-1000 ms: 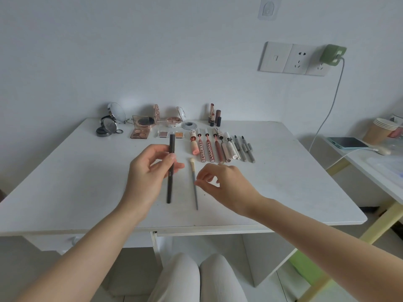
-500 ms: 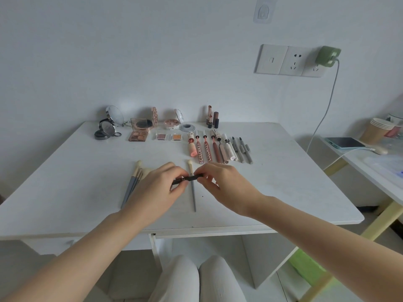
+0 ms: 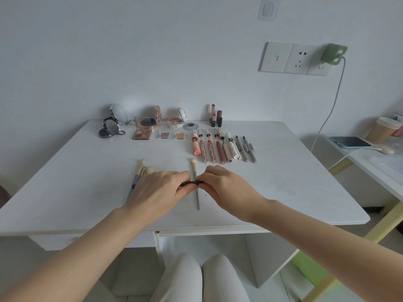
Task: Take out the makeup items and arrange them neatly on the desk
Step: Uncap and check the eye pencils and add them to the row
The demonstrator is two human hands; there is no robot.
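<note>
Still both hands point(image 3: 160, 190) point(image 3: 226, 188) on black pencil point(image 3: 192, 183), unchanged.

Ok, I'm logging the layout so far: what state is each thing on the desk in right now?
Black pencil: held level, gripped at both ends.
Left hand: grips the pencil.
Right hand: grips the pencil.
Single brush: flat on the desk, under the pencil.
Brush bundle: lying flat, partly hidden.
Lip tubes: lying in a row.
Palette: open.
Lipsticks: upright.
Compact: open.
</note>
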